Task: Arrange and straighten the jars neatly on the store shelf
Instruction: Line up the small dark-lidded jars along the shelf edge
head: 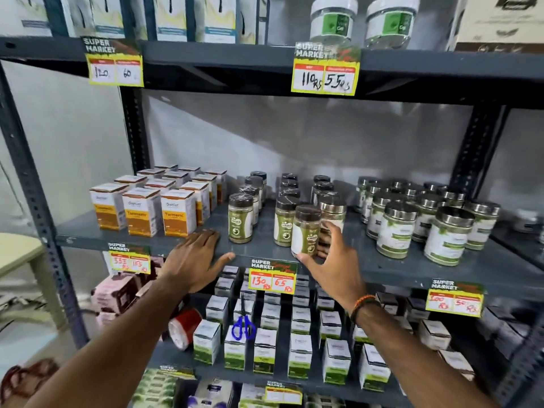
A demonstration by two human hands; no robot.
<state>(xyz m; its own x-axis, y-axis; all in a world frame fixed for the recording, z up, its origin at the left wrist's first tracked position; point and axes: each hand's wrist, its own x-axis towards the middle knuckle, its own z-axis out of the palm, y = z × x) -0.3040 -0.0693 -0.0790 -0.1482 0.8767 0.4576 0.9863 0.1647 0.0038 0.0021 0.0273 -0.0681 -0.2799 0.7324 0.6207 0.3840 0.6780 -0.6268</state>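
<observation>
On the grey middle shelf (153, 241) stand three rows of small jars of green powder with dark brown lids. My right hand (332, 260) grips the front jar (306, 231) of the right row, near the shelf's front edge, slightly tilted. A steel-lidded jar (334, 212) stands just behind it. The front jars of the left row (240, 217) and middle row (285, 220) stand upright. My left hand (195, 257) lies flat on the shelf edge, fingers spread, holding nothing, between the turmeric boxes and the left row.
Orange turmeric boxes (176, 214) fill the shelf's left part. Several larger steel-lidded jars (396, 234) crowd the right part. Price tags (272, 276) hang from the shelf edge. Below are small white-green boxes (265, 353), blue-handled scissors (243, 326) and a red tape roll (184, 326).
</observation>
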